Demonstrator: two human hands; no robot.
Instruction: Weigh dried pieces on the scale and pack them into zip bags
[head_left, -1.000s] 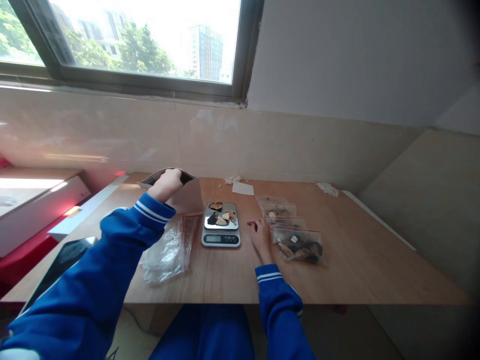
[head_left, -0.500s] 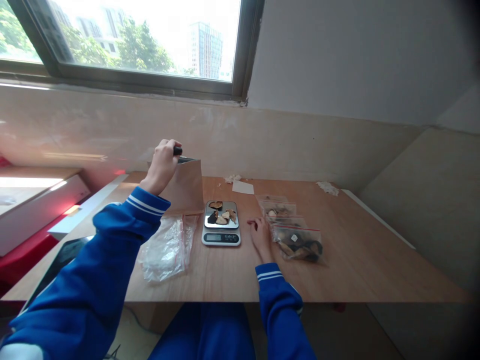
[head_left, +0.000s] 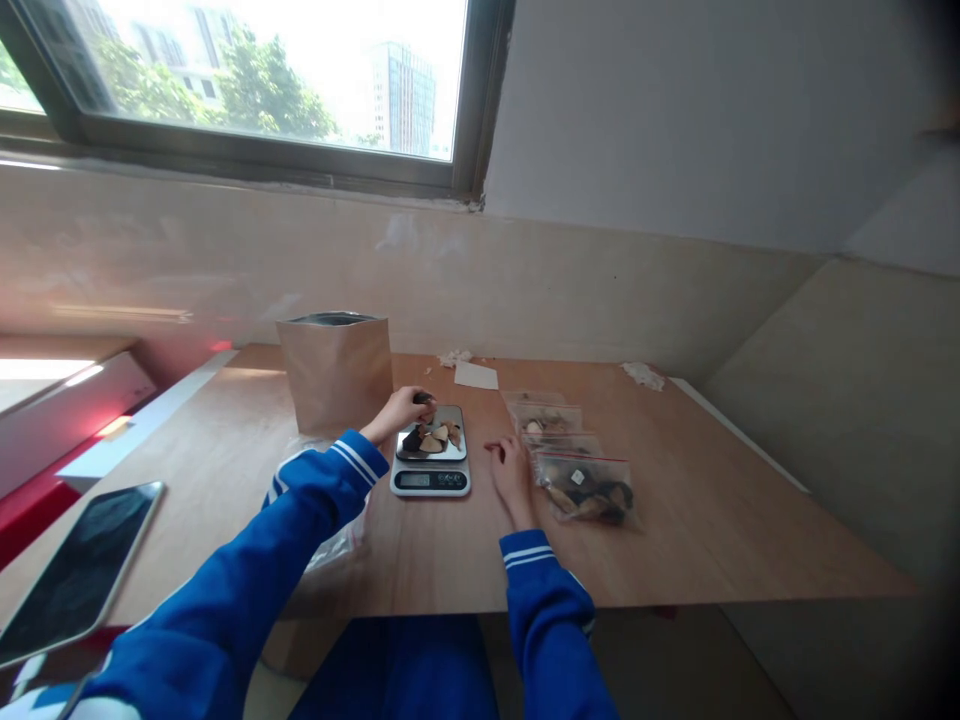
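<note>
Head view: left hand [head_left: 403, 410], arm stretched forward, pinches a dark slice [head_left: 424, 398] at the far side of the scale [head_left: 430, 483], other slices [head_left: 433, 440] lying on it; right hand [head_left: 511, 468], slack and loosely curled, rests beside bags [head_left: 589, 490].

The one view looks out from the person's head, forward and down over the desk [head_left: 712, 510] from its near side, close enough that the sleeves [head_left: 546, 610] run in from the bottom edge, with the left hand [head_left: 399, 411] and right hand [head_left: 513, 472] a little below centre; its wide reach takes in the legs [head_left: 420, 670] below and the wall [head_left: 540, 295] and window [head_left: 292, 85] ahead
</note>
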